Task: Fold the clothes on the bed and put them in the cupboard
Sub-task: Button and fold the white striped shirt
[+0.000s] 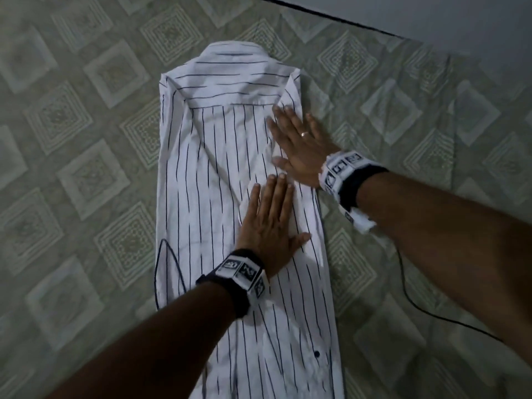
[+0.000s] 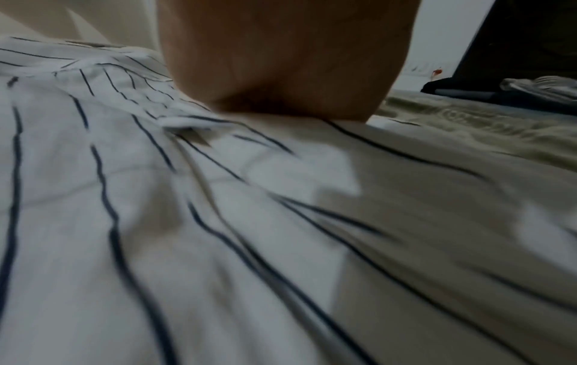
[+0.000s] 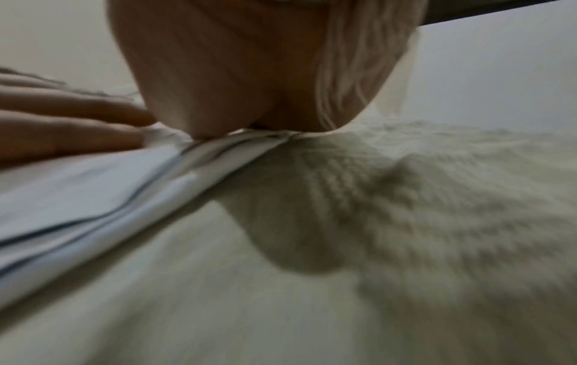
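Striped shirt (image 1: 230,197) lies face down on bed (image 1: 86,139), both sides folded inward.

My left hand (image 1: 270,226) flat on shirt middle, fingers straight, together. My right hand (image 1: 299,145) flat on shirt's right edge, fingers slightly spread.

Risk: lifting palms lets folded side spring open; sliding drags creases in.

Count: one shirt, two hands, one black cable (image 1: 417,298) right of shirt.

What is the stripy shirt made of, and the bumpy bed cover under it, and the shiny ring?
Striped shirt: thin woven cloth, probably cotton, matte; it creases and lies flat under the left hand and right hand.
Bed cover: thicker textured fabric, likely quilted or woven; raised diamond patterns show.
Ring: looks like metal, since it glints; which metal can't be told.
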